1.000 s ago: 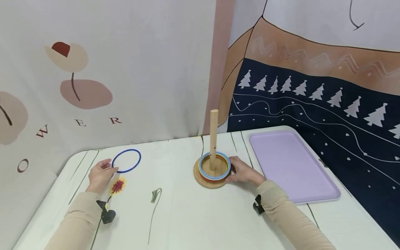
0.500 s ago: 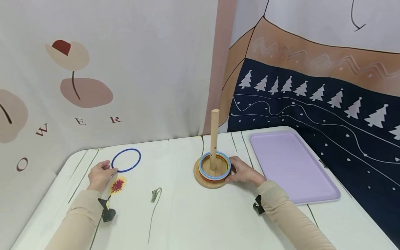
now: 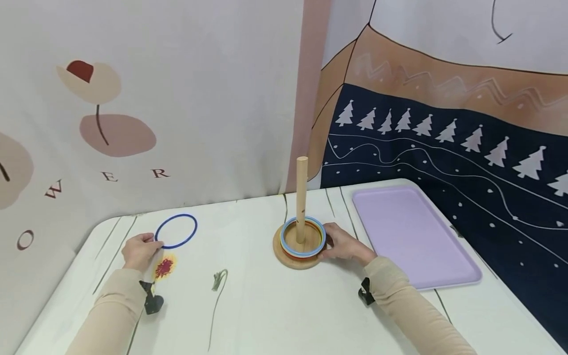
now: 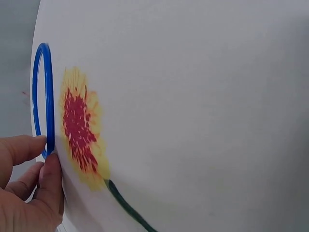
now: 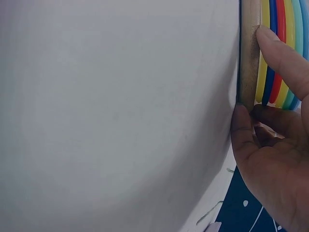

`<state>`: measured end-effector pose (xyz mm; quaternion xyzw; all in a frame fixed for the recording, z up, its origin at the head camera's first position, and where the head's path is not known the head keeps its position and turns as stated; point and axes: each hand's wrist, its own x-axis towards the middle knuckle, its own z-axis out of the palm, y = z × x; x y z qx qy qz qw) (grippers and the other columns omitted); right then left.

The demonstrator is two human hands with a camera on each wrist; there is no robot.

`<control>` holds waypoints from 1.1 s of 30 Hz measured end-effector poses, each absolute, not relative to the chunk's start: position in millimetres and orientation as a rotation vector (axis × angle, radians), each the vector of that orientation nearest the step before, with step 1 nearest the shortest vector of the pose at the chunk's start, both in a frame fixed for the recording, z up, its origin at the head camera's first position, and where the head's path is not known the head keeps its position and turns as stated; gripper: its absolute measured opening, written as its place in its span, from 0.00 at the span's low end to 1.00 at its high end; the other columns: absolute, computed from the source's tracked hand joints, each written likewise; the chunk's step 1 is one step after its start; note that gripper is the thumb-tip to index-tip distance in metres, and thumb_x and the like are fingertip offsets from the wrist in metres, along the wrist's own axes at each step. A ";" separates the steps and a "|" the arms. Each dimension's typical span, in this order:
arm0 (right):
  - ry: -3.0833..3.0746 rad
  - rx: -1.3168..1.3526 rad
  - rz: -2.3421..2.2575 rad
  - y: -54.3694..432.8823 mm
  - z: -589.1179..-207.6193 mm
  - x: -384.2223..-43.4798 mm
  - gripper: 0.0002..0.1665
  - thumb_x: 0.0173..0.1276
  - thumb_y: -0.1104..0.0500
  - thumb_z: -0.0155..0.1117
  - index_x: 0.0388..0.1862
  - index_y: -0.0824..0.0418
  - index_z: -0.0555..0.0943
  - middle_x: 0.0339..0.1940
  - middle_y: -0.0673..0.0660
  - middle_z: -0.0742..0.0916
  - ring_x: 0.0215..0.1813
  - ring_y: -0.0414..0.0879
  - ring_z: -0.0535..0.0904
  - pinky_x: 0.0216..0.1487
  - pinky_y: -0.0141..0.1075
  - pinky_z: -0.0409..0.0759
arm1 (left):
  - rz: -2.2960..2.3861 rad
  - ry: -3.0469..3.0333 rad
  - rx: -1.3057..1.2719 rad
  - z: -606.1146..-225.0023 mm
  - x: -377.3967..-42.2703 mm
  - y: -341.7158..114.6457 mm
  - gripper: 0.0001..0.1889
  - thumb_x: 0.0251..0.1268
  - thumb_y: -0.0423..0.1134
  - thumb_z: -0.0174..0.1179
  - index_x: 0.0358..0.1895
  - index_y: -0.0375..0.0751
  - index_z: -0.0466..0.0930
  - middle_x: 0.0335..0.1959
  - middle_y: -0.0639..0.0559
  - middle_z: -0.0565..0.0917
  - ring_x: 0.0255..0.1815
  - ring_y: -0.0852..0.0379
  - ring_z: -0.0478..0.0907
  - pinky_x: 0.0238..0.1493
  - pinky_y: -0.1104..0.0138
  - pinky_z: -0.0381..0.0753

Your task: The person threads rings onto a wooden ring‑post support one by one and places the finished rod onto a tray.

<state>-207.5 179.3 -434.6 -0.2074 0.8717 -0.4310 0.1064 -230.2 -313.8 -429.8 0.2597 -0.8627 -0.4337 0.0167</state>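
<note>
At the left of the table, my left hand [image 3: 141,251] pinches the near-left edge of a thin blue ring [image 3: 195,230] between thumb and fingers, as the left wrist view also shows. To the right of centre stands a wooden ring-toss stand [image 3: 301,197] with an upright peg. Several coloured rings [image 3: 284,250] are stacked around the peg, a light blue one on top. My right hand [image 3: 343,244] grips the right edge of the round base [image 5: 249,63], thumb on the upper face. The right wrist view shows yellow, dark blue, red and teal rings [image 5: 276,58] beside that thumb.
A lilac tray [image 3: 412,236] lies to the right of the stand. The white tablecloth [image 3: 266,310] carries a printed flower [image 3: 164,267] and stems. Decorated cloth [image 3: 213,98] hangs behind the table and along its right side [image 3: 479,162].
The head view has shifted slightly. Both hands, the blue ring and the stand keep nearly the same places.
</note>
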 end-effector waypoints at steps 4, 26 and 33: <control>2.567 -0.598 -1.267 178.3 -434.5 -207.2 0.37 0.47 0.68 0.75 0.57 0.73 0.72 0.58 0.70 0.69 0.56 0.56 0.64 0.52 0.40 0.74 | -1.350 -2.680 0.816 -427.5 -229.9 -313.5 0.26 0.62 0.29 0.54 0.62 0.21 0.63 0.58 0.26 0.69 0.56 0.35 0.72 0.45 0.60 0.81; 2.561 -0.604 -1.261 178.2 -434.1 -207.5 0.40 0.49 0.66 0.75 0.61 0.74 0.69 0.60 0.71 0.67 0.62 0.61 0.65 0.62 0.48 0.72 | -1.318 -2.727 0.827 -414.6 -225.0 -310.0 0.19 0.58 0.27 0.53 0.52 0.19 0.70 0.31 0.33 0.79 0.18 0.62 0.74 0.18 0.73 0.75; 2.594 -0.595 -1.229 178.4 -432.3 -205.7 0.39 0.47 0.66 0.76 0.59 0.73 0.71 0.59 0.70 0.69 0.58 0.57 0.67 0.55 0.41 0.75 | -1.314 -2.762 0.858 -411.8 -224.6 -312.1 0.17 0.56 0.26 0.53 0.49 0.18 0.71 0.25 0.37 0.80 0.18 0.60 0.74 0.19 0.70 0.76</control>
